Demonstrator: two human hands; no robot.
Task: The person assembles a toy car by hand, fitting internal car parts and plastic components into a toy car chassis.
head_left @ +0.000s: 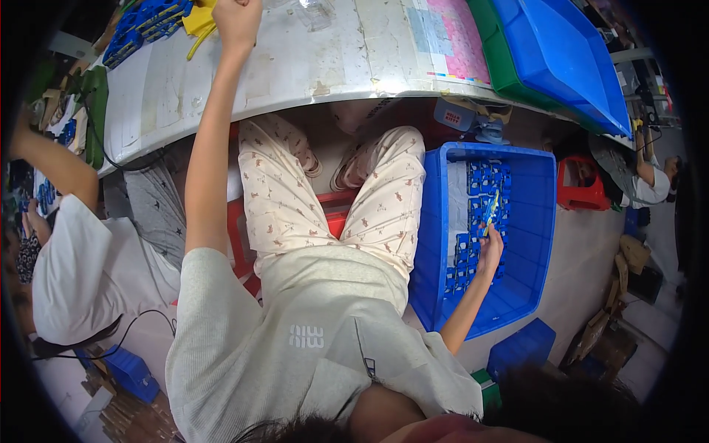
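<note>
My right hand (490,252) reaches down into a large blue crate (533,244) on the floor at my right. Its fingers pinch a small blue-and-yellow plastic part (492,210), held above rows of small blue parts (484,179) laid in the crate. My left hand (238,21) is over the worktable (295,74), at the picture's top edge. Its fingers look curled closed but are partly cut off, so I cannot make out what they hold. Just left of it lies a yellow piece (198,23), beside several blue parts (151,26).
Blue and green bins (565,59) stand on the table's right end. A pink printed sheet (461,37) lies beside them. Red stools (582,183) and another blue bin (521,347) are on the floor at right. A person in a white shirt (96,258) sits close at left.
</note>
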